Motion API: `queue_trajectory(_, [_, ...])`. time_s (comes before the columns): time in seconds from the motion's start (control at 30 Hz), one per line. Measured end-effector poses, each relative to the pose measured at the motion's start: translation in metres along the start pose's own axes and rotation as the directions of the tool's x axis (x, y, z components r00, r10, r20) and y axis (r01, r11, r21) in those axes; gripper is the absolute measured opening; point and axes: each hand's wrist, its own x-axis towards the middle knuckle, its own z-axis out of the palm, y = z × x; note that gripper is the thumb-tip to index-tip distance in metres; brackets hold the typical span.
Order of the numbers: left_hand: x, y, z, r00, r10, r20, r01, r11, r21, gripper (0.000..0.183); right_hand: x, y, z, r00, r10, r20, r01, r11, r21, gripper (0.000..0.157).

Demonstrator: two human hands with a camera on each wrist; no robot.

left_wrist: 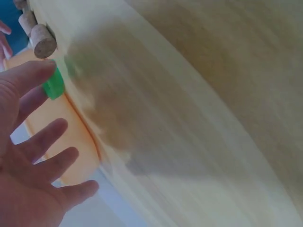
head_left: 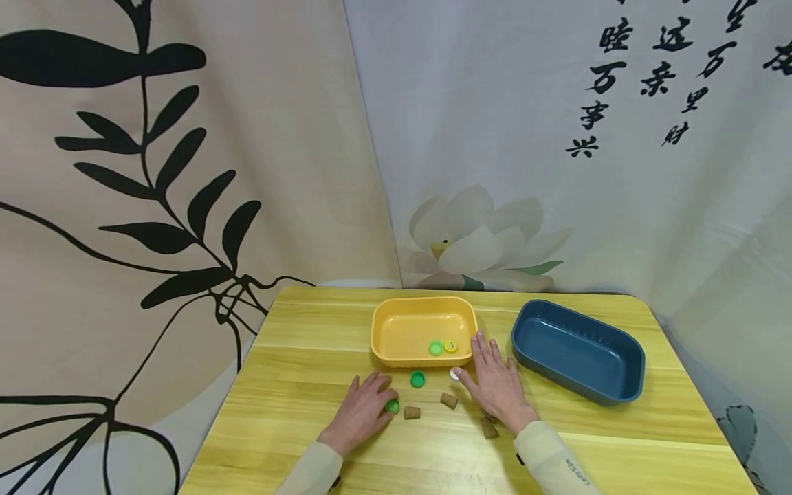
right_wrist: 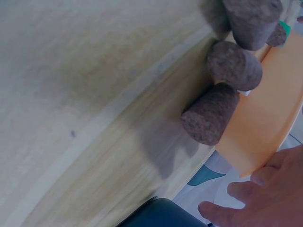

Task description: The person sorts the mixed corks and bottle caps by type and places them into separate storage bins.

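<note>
My left hand [head_left: 361, 412] pinches a green bottle cap [left_wrist: 54, 85] between thumb and index finger, low over the table in front of the yellow tray [head_left: 396, 361]; its other fingers are spread. At the tray's front right corner, my right hand [head_left: 500, 388] lies with fingers extended, fingertips at the rim. Its thumb is by a white cap [head_left: 454, 373], which it partly covers. Inside the tray are a light green cap [head_left: 436, 348] and a yellow cap [head_left: 451, 346]. Another green cap [head_left: 417, 379] sits on the table just before the tray.
Several corks lie between and beneath the hands: one cork [head_left: 412, 412] by the left hand, another cork [head_left: 449, 401] in the middle, a further cork [head_left: 489, 428] by the right wrist. A dark blue tray [head_left: 578, 375] stands at the right. Printed curtains [head_left: 297, 137] hang behind the table.
</note>
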Motion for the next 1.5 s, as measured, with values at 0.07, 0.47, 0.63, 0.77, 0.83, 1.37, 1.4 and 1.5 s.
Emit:
queue_trajectory(0.07, [-0.003, 0.000, -0.002, 1.000, -0.005, -0.018, 0.005, 1.000, -0.004, 0.026, 0.000, 0.000, 0.000, 1.000, 0.000, -0.004, 0.000, 1.000, -0.001, 0.088])
queue_trajectory(0.47, [-0.001, 0.003, -0.028, 0.953, 0.026, -0.301, -0.025, 1.000, 0.006, 0.043, -0.001, 0.000, 0.001, 1.000, 0.004, -0.009, -0.004, 1.000, 0.003, 0.088])
queue_trajectory(0.63, [0.019, 0.006, -0.038, 0.923, 0.024, -0.383, -0.025, 1.000, 0.002, 0.038, -0.001, 0.001, 0.001, 1.000, 0.006, -0.002, -0.006, 1.000, -0.003, 0.088])
queue_trajectory(0.77, [0.040, 0.009, -0.042, 0.908, 0.016, -0.419, -0.021, 1.000, -0.007, 0.037, -0.002, 0.002, 0.002, 1.000, 0.006, -0.002, -0.006, 1.000, -0.007, 0.088])
queue_trajectory(0.83, [0.051, 0.010, -0.043, 0.904, 0.009, -0.427, -0.016, 1.000, -0.012, 0.037, -0.002, 0.002, 0.002, 1.000, 0.006, -0.003, -0.006, 1.000, -0.004, 0.088])
queue_trajectory(1.37, [0.111, 0.003, -0.032, 0.944, -0.143, -0.297, 0.141, 0.990, -0.028, 0.028, -0.002, 0.001, 0.001, 1.000, 0.016, 0.006, -0.016, 1.000, 0.014, 0.088])
queue_trajectory(1.4, [0.113, 0.003, -0.031, 0.946, -0.155, -0.286, 0.153, 0.988, -0.030, 0.027, -0.002, 0.001, 0.001, 1.000, 0.017, 0.008, -0.018, 1.000, 0.015, 0.088])
queue_trajectory(1.5, [0.121, 0.003, -0.027, 0.954, -0.194, -0.230, 0.191, 0.981, -0.036, 0.026, -0.002, 0.001, 0.001, 1.000, 0.019, 0.007, -0.019, 1.000, 0.020, 0.088])
